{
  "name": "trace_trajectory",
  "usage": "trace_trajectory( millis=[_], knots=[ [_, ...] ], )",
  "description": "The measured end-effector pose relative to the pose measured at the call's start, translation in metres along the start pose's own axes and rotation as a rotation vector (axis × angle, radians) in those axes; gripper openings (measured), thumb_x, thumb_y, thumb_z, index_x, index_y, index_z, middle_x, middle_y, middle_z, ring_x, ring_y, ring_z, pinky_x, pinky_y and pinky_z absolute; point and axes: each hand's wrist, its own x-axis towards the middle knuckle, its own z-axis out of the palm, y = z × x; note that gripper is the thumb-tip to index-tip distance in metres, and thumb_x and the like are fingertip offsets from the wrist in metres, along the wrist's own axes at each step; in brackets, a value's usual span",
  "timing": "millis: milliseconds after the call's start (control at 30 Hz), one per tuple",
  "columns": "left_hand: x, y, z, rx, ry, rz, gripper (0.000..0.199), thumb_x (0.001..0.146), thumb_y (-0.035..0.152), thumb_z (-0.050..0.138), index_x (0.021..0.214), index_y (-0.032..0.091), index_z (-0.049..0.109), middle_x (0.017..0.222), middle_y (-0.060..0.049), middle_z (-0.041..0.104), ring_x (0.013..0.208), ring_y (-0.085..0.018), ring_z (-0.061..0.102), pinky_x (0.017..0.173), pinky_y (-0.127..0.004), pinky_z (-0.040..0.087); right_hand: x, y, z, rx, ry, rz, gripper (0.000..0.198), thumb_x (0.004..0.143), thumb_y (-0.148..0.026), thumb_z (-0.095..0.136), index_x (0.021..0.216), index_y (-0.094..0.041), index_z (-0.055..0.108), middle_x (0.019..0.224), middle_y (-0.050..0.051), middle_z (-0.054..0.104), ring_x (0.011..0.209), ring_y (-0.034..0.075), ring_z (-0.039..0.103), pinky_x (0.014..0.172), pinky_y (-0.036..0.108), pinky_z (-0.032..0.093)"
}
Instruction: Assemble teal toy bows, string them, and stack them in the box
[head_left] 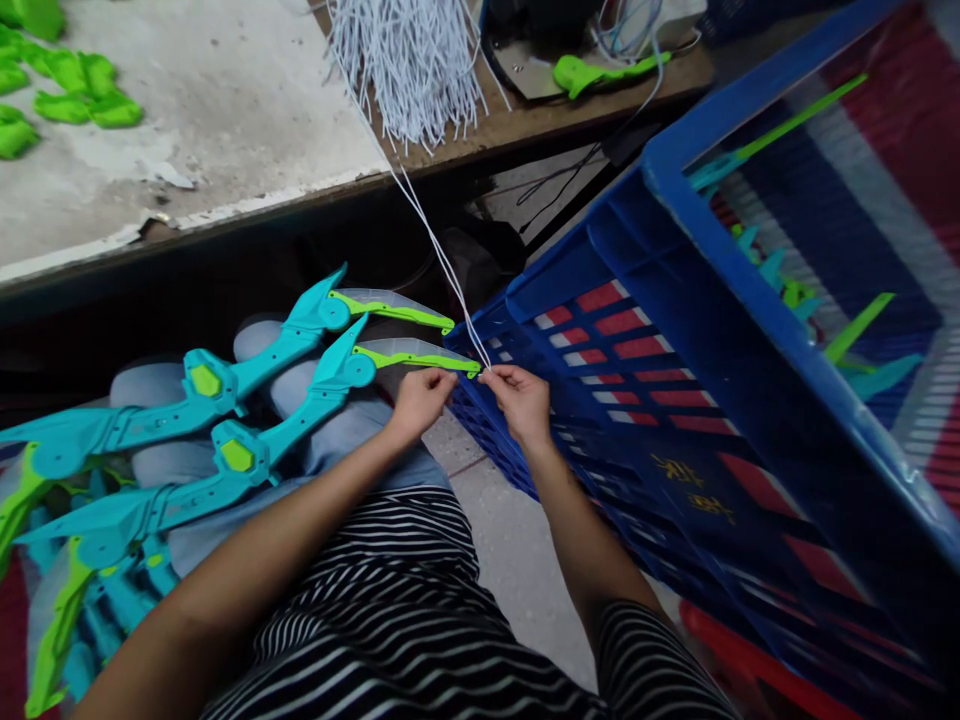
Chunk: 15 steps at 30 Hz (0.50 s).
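Note:
Two teal and lime-green toy bows lie side by side across the lap, a nearer bow (319, 400) and a farther bow (262, 370). Each has a thin green limb ending in a small tip. My right hand (521, 400) pinches white strings (442, 255) right beside the nearer bow's tip (472, 368). Those strings run down from the table edge to my fingers. Just below the same green limb, my left hand (421, 402) is closed, its fingertips close to the tip. Whatever sits between those fingers is hidden.
A thick bundle of white strings (409, 70) hangs over the table (247, 100) edge. Green parts (86, 85) lie at the far left, and another green piece (600, 75) rests behind. A tall blue crate (660, 350) with bow parts inside stands close on the right.

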Motion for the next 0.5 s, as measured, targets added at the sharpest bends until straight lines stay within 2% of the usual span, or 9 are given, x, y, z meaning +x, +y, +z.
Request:
trace_trajectory(
  millis=[67, 133, 333, 400, 500],
  knots=[
    [0.001, -0.007, 0.003, -0.115, -0.047, -0.166, 0.017, 0.081, 0.017, 0.056, 0.068, 0.013, 0.067, 0.046, 0.004, 0.053, 0.037, -0.006, 0.041, 0.041, -0.019, 0.028, 0.0, 0.005, 0.001, -0.01, 0.003, -0.019, 0.025, 0.066, -0.039, 0.07, 0.073, -0.015, 0.067, 0.062, 0.0, 0.064, 0.05, 0.009, 0.049, 0.043, 0.019, 0.034],
    [0.003, -0.01, 0.006, -0.206, -0.081, -0.252, 0.015, 0.081, 0.014, 0.055, 0.072, 0.013, 0.067, 0.048, 0.004, 0.055, 0.037, -0.006, 0.042, 0.039, -0.018, 0.027, 0.001, 0.011, 0.003, -0.007, 0.019, -0.038, 0.025, 0.065, -0.039, 0.071, 0.073, -0.016, 0.067, 0.064, 0.001, 0.065, 0.053, 0.01, 0.052, 0.047, 0.02, 0.038],
    [0.012, -0.008, 0.014, -0.296, -0.138, -0.274, 0.015, 0.081, 0.01, 0.055, 0.072, 0.012, 0.067, 0.049, 0.003, 0.056, 0.037, -0.004, 0.044, 0.038, -0.016, 0.029, 0.003, 0.023, 0.007, -0.062, 0.022, -0.107, 0.025, 0.069, -0.041, 0.069, 0.075, -0.017, 0.067, 0.066, 0.0, 0.065, 0.058, 0.012, 0.055, 0.054, 0.024, 0.044],
    [0.014, -0.008, 0.015, -0.32, -0.157, -0.281, 0.015, 0.081, 0.011, 0.057, 0.069, 0.012, 0.066, 0.049, 0.003, 0.056, 0.037, -0.004, 0.044, 0.038, -0.016, 0.029, 0.003, 0.023, 0.007, -0.138, 0.035, -0.182, 0.023, 0.073, -0.041, 0.066, 0.076, -0.017, 0.068, 0.069, 0.001, 0.064, 0.06, 0.013, 0.056, 0.057, 0.025, 0.046],
    [0.016, -0.01, 0.015, -0.356, -0.18, -0.289, 0.015, 0.08, 0.012, 0.059, 0.067, 0.012, 0.066, 0.049, 0.002, 0.056, 0.038, -0.004, 0.045, 0.038, -0.015, 0.029, 0.001, 0.023, 0.005, -0.327, 0.055, -0.366, 0.021, 0.08, -0.038, 0.061, 0.077, -0.019, 0.069, 0.078, 0.003, 0.064, 0.068, 0.014, 0.057, 0.06, 0.026, 0.047]
  ],
)
